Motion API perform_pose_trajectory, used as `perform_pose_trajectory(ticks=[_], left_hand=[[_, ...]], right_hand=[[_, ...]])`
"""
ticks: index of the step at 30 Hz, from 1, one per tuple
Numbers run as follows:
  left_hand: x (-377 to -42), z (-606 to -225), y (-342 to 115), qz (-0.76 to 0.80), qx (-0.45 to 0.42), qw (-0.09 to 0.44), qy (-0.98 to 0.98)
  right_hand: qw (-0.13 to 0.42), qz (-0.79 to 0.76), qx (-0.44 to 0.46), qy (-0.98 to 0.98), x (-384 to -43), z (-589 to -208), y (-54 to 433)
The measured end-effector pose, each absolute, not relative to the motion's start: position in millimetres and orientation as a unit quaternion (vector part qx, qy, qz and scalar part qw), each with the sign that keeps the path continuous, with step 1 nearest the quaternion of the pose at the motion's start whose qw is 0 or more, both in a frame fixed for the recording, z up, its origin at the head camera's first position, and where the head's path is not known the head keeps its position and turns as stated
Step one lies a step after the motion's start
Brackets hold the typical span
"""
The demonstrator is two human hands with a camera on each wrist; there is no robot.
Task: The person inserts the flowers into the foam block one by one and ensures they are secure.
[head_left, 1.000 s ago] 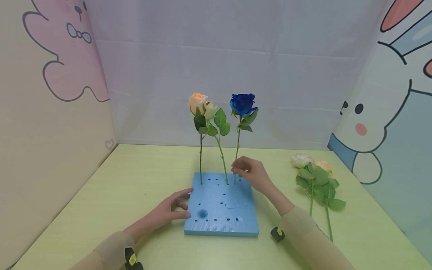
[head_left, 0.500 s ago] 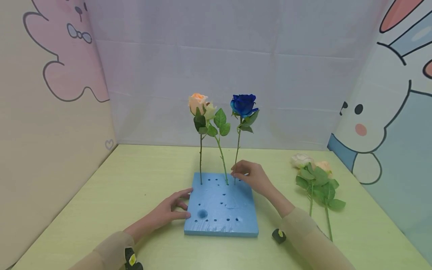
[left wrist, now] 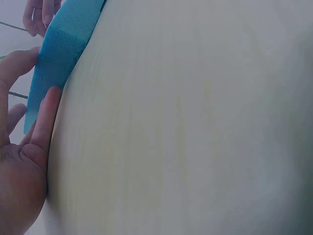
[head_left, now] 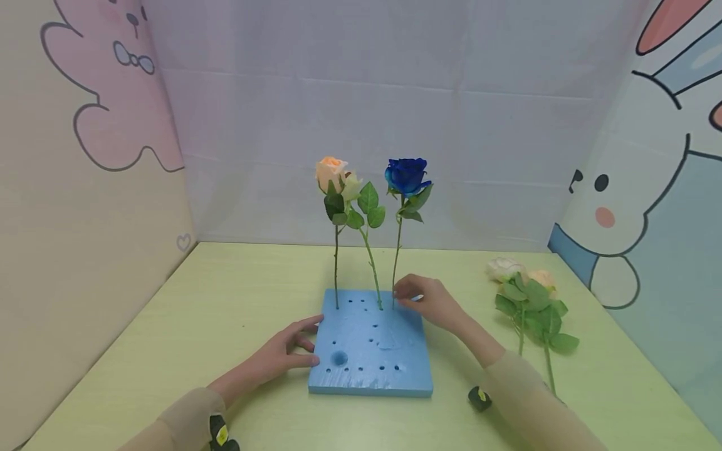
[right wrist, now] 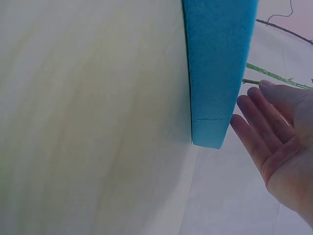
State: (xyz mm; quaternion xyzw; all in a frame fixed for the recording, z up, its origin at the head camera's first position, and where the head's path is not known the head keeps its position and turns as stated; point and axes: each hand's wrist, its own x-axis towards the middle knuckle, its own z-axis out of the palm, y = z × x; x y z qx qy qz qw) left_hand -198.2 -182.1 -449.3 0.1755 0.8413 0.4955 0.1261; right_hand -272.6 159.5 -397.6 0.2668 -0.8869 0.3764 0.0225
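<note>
A blue foam board with several holes lies on the table. Upright at its far edge stand a peach rose, a pale cream rose and a blue rose, stems in the foam. My right hand is beside the base of the blue rose's stem, fingertips right at it and fingers loosely spread. In the right wrist view its thumb overlaps a stem near the board. My left hand rests against the board's left side, thumb and fingers extended, touching the edge.
A white rose and a peach rose lie on the table at the right, leaves overlapping. Cartoon-printed panels flank the table, with a pale curtain behind. A dark wrist camera hangs at the right sleeve.
My right hand has slid down the blue rose's stem, then moved slightly right, its fingers loosening from the stem. The blue rose stays upright; my left hand has not moved.
</note>
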Motion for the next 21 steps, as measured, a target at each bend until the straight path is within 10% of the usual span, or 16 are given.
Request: perform_pose_trajectory(ticks=[21], left_hand=[[-199,-450,-183,0.499,0.179,0.126,0.839]], right_hand=[[0.038,0.363,0.245,-0.898,-234,-394,212]])
